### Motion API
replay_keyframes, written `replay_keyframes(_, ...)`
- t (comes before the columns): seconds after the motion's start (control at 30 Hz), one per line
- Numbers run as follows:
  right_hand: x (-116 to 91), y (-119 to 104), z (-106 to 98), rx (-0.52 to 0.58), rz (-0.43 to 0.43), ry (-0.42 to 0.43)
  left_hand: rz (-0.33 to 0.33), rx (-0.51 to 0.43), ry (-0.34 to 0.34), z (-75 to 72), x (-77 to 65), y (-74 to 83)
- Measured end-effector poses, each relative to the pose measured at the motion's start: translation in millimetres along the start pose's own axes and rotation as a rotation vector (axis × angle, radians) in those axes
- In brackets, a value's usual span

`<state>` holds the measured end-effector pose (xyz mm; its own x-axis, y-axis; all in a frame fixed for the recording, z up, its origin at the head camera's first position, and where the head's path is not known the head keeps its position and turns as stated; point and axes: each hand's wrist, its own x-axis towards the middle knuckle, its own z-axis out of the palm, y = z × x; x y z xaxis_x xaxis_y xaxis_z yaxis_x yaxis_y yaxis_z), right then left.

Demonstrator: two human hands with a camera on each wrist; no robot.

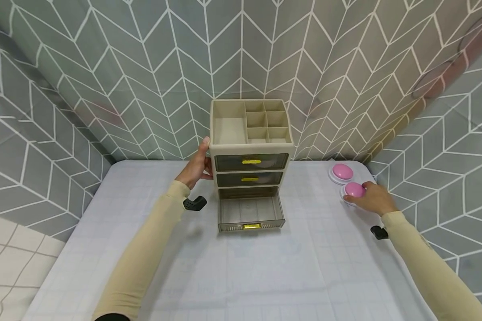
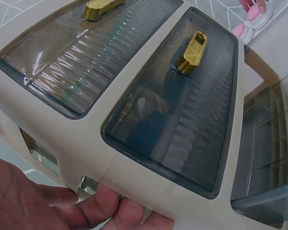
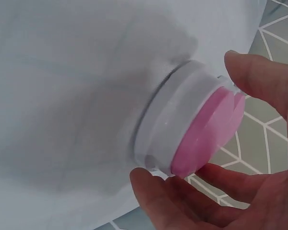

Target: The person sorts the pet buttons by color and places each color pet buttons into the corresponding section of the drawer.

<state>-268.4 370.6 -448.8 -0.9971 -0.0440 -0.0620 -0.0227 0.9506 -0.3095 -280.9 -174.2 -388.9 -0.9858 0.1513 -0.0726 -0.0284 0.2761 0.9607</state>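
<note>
White-covered desk [image 1: 289, 272]: left hand [image 1: 194, 168] grips beige organizer [image 1: 229, 125], bottom drawer [image 1: 250, 211] pulled out; right hand [image 1: 374, 199] clasps pink-domed button [image 1: 354, 189] beside its twin [image 1: 342, 171].

Free tabletop [image 1: 273, 272] before protruding drawer [image 1: 233, 226]

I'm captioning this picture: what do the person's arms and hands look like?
Long beige sleeves cover both arms to the wrists. The left hand and right hand are bare. A black device shows near each wrist; a black patch shows at the left sleeve's near end.
</note>
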Motion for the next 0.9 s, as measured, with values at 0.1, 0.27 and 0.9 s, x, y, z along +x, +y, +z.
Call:
replay_keyframes(0.1, 5.4, -2.0, 0.0, -0.022, -0.014, -0.003, 0.002, 0.015, -0.003, 0.7, 0.2, 1.0)
replay_keyframes(0.27, 18.8, -5.1, -2.7, -0.074, -0.026, -0.042, 0.004, 0.016, -0.003, 0.1, -0.6, 2.1)
replay_keyframes(0.9, 39.5, -15.4, -11.6, 0.014, 0.043, -0.206, 0.003, 0.008, 0.002, 0.1, 1.0, -0.2)
